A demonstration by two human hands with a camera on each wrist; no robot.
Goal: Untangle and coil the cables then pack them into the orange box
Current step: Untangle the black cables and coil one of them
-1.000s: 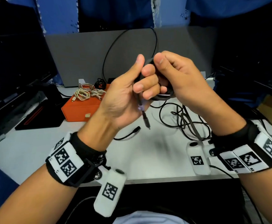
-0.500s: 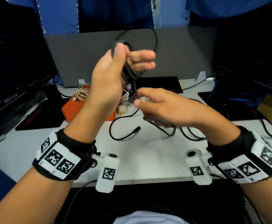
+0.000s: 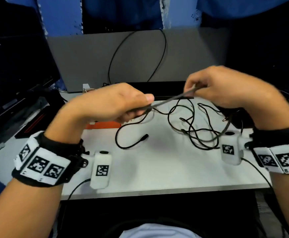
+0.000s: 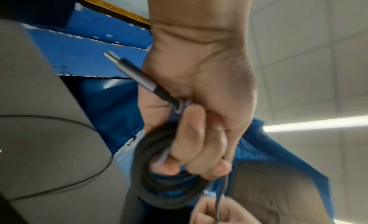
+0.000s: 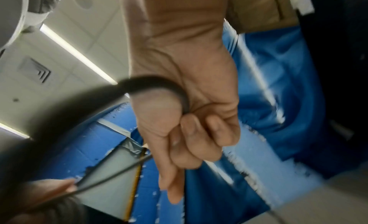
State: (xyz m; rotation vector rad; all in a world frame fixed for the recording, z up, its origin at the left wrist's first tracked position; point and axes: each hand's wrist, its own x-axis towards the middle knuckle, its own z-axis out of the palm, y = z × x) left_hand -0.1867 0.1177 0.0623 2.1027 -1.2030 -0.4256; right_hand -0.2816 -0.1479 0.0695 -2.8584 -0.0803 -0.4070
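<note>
My left hand grips a partly wound coil of dark grey cable, its metal plug sticking out past the thumb side. A taut stretch of that cable runs up and right to my right hand, which pinches it with curled fingers. Below the hands a loose tangle of thin black cables lies on the white table. The orange box shows only as a strip under my left hand.
A grey panel with a black wire looped on it stands behind the table. Dark monitors sit at the left and right. A black pad lies left of the box. A separate black cable end rests mid-table.
Both hands came down from in front of the panel and moved apart: the left dropped lower with the coil, the right swung up to the right, pulling the cable taut between them.
</note>
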